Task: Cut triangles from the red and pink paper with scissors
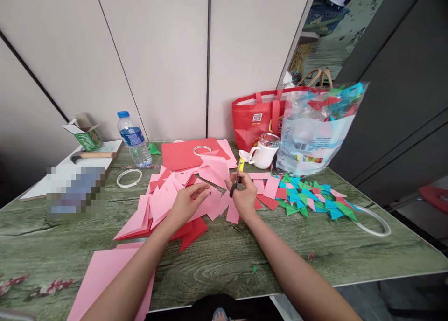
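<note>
My right hand [244, 197] grips a pair of scissors [237, 177] with dark handles and a yellow part, its blades pointing up and away. My left hand [187, 203] holds a pink sheet of paper [214, 170] just left of the scissors, thumb and fingers pinching its lower edge. Under both hands lies a heap of pink and red paper triangles [161, 204]. Both forearms reach in from the bottom edge over the green wood-grain table [224, 255].
Green, blue and pink triangles [308, 197] lie to the right. Behind stand a white mug [264, 154], a plastic bag of coloured paper [315, 129], a red tote bag [257, 118], a water bottle [134, 140] and tape rings [129, 177]. Pink sheets [101, 274] lie near-left.
</note>
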Available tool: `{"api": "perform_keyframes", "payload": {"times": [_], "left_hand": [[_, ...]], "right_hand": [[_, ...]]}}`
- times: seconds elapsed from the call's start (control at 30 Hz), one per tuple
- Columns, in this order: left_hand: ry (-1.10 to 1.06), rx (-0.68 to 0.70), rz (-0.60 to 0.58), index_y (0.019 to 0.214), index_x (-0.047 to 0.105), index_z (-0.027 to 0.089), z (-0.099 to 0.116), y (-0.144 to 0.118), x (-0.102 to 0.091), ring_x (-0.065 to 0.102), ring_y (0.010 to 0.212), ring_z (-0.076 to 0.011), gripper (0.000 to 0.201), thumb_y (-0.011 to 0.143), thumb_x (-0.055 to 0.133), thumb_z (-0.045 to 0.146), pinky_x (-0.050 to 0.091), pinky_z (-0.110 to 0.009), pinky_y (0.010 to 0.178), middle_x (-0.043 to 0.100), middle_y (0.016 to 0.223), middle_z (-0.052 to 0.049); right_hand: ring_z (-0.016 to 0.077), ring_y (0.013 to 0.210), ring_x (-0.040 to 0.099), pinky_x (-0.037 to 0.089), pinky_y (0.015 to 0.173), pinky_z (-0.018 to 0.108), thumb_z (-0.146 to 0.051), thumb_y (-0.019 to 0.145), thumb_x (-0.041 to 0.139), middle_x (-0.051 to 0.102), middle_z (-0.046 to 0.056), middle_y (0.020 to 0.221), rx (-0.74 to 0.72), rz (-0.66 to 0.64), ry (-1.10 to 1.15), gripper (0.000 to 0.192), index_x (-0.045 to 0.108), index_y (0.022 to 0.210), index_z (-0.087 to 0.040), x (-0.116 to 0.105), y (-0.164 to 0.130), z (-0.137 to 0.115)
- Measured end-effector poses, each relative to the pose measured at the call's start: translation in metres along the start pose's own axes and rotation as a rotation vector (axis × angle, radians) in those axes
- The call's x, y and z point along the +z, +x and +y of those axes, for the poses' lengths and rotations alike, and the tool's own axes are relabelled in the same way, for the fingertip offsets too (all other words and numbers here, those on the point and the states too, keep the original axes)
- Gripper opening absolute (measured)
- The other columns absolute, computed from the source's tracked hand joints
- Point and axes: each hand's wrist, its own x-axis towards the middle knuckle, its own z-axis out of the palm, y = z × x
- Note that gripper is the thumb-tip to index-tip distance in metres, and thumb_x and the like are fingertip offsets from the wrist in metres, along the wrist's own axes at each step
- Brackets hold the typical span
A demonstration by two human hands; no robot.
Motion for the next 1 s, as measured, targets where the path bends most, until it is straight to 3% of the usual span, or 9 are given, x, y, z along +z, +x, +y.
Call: {"api": "perform_keyframes", "payload": {"times": [0.07, 0.13, 0.27, 0.4, 0.47, 0.63, 0.77, 0.87, 1.0], "left_hand": [[-0.157, -0.071, 0.012, 0.113, 0.054, 0.017, 0.002, 0.001, 0.0, 0.062, 0.096, -0.0198, 0.042, 0.076, 0.057, 0.036, 0.05, -0.032, 0.081, 0.064, 0.111, -0.009], [-0.278, -0.085, 0.063, 0.114, 0.05, 0.017, 0.001, 0.002, -0.001, 0.063, 0.092, -0.0179, 0.044, 0.075, 0.059, 0.035, 0.05, -0.03, 0.078, 0.065, 0.108, -0.009], [-0.413, -0.04, 0.196, 0.08, 0.056, 0.016, -0.004, 0.003, -0.006, 0.059, 0.065, -0.0101, 0.02, 0.075, 0.061, 0.034, 0.049, -0.024, 0.067, 0.062, 0.068, 0.002], [-0.521, -0.077, 0.256, 0.073, 0.055, 0.015, -0.005, 0.004, -0.009, 0.054, 0.052, -0.0091, 0.022, 0.072, 0.064, 0.035, 0.048, -0.024, 0.057, 0.058, 0.058, 0.004], [-0.525, -0.1, 0.208, 0.077, 0.058, 0.014, -0.003, 0.003, -0.01, 0.057, 0.055, -0.0109, 0.023, 0.071, 0.065, 0.036, 0.047, -0.024, 0.055, 0.063, 0.065, 0.001], [-0.532, -0.155, -0.049, 0.092, 0.06, 0.016, 0.002, 0.0, -0.009, 0.063, 0.061, -0.0161, 0.031, 0.073, 0.063, 0.041, 0.05, -0.027, 0.056, 0.068, 0.073, -0.002], [-0.53, -0.204, -0.122, 0.091, 0.06, 0.016, 0.001, -0.001, -0.007, 0.062, 0.058, -0.0176, 0.034, 0.075, 0.057, 0.046, 0.048, -0.028, 0.053, 0.067, 0.066, -0.003], [-0.487, -0.173, -0.026, 0.079, 0.06, 0.014, 0.001, 0.001, -0.012, 0.058, 0.05, -0.0146, 0.032, 0.078, 0.054, 0.046, 0.047, -0.027, 0.051, 0.063, 0.055, -0.002], [-0.444, -0.075, 0.21, 0.067, 0.058, 0.015, 0.0, 0.006, -0.026, 0.049, 0.043, -0.0097, 0.028, 0.079, 0.055, 0.04, 0.041, -0.022, 0.046, 0.059, 0.049, 0.001]], "right_hand": [[0.015, 0.071, 0.057, 0.046, 0.069, 0.029, -0.027, 0.072, 0.062, 0.058, 0.002, 0.076, 0.06, -0.032, 0.204, 0.019, 0.053, 0.086, -0.018, 0.003, -0.005, -0.011], [0.0138, 0.068, 0.055, 0.046, 0.065, 0.027, -0.028, 0.069, 0.065, 0.056, 0.001, 0.074, 0.114, -0.161, 0.335, 0.02, 0.053, 0.081, -0.018, 0.006, -0.012, -0.021], [0.014, 0.069, 0.055, 0.046, 0.067, 0.028, -0.027, 0.066, 0.069, 0.057, 0.001, 0.074, 0.168, -0.373, 0.407, 0.024, 0.055, 0.082, -0.019, 0.01, -0.026, -0.031], [0.0149, 0.069, 0.056, 0.047, 0.07, 0.03, -0.028, 0.066, 0.069, 0.059, 0.001, 0.073, 0.25, -0.302, 0.411, 0.027, 0.053, 0.085, -0.019, 0.01, -0.026, -0.029], [0.0156, 0.072, 0.058, 0.047, 0.072, 0.032, -0.029, 0.064, 0.071, 0.06, 0.002, 0.075, 0.291, -0.266, 0.449, 0.029, 0.052, 0.084, -0.019, 0.009, -0.023, -0.028], [0.0132, 0.067, 0.056, 0.046, 0.067, 0.028, -0.025, 0.063, 0.072, 0.057, 0.0, 0.072, 0.317, -0.201, 0.513, 0.027, 0.052, 0.081, -0.019, 0.009, -0.021, -0.03], [0.0121, 0.065, 0.053, 0.044, 0.063, 0.026, -0.022, 0.064, 0.071, 0.055, -0.001, 0.069, 0.249, -0.198, 0.466, 0.024, 0.054, 0.081, -0.019, 0.008, -0.024, -0.032], [0.0137, 0.068, 0.055, 0.045, 0.068, 0.028, -0.023, 0.065, 0.069, 0.059, 0.001, 0.073, 0.219, -0.266, 0.402, 0.023, 0.055, 0.084, -0.019, 0.007, -0.025, -0.035], [0.0138, 0.065, 0.056, 0.047, 0.067, 0.029, -0.026, 0.064, 0.071, 0.063, 0.002, 0.071, 0.295, -0.592, 0.405, 0.03, 0.059, 0.089, -0.018, 0.005, -0.026, -0.037]]}}
